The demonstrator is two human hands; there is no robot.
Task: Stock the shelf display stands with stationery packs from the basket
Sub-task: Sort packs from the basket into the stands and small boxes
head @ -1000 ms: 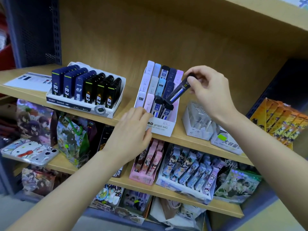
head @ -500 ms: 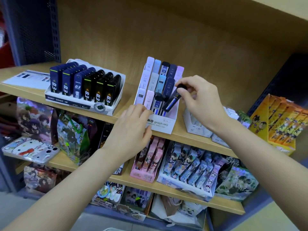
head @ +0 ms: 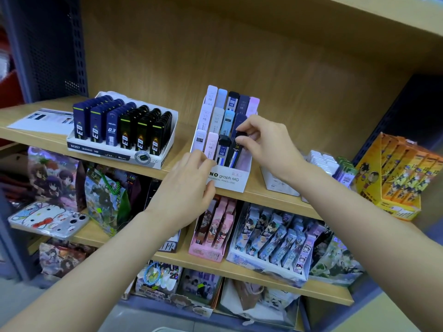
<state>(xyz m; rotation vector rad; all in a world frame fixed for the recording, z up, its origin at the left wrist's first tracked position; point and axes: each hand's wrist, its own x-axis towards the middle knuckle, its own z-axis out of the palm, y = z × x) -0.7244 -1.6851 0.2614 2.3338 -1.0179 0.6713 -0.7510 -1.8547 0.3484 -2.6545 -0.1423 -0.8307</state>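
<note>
While the left hand (head: 189, 188) is gripping the front corner of the white display stand (head: 230, 180), thumb on its face and fingers curled over its lip, the right hand (head: 268, 144) is pinching the black cap of a dark lead pack (head: 236, 152) between thumb and fingertips. A second ago that pack was hanging tilted above the rows. Now it is standing nearly upright in the front row, just beside the black HB pack (head: 223, 149), its lower end dropping behind the stand's front wall. To my eye it is all but seated and needing only a last press. The rightmost front slot is looking unfilled. The basket isn't showing.
</note>
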